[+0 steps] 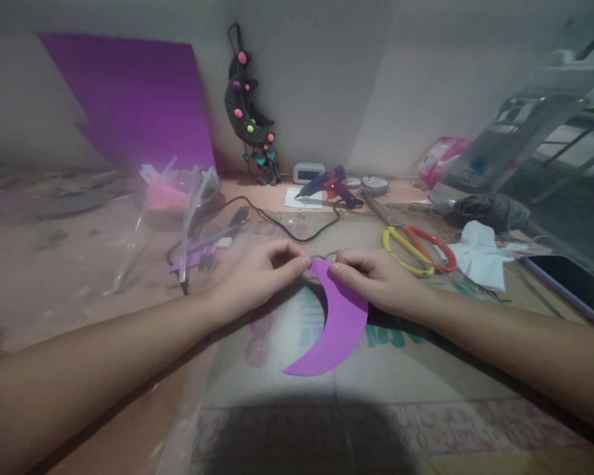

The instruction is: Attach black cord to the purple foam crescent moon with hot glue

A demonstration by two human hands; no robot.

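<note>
The step in hand seems to be handling the narrow upper tip of the purple crescent [346, 316], which both hands hold over the cardboard [455, 379], its lower tip pointing toward the wearer and to the left. The left hand [262, 270] has a tight pinch on the very end of that upper tip, thumb and forefinger nearly meeting there. The right hand [383, 277] pinches just beside it, on the crescent's outer edge, thumb laid on the near face and the forefinger bent behind. A thin dark strand shows just beyond the tip; whether either hand grips it, I cannot tell. The next move, as I judge it, calls for light, steady fingers, since a sheet this thin and narrow at the end could crease or slip, and for the two pinches to stay close together. Both forearms slant in from the lower corners, either side of the crescent, and converge on its upper end; the wrists look fairly straight, and the remaining fingers curl under, partly hidden. Beyond the crescent lies a glue gun [321, 183] with a small red light, and a decorated moon [238, 109] hangs on the wall, beyond it and to its left. To the crescent's right, past the right hand, are scissors [408, 247] and, farther right, a phone [571, 290].
</note>
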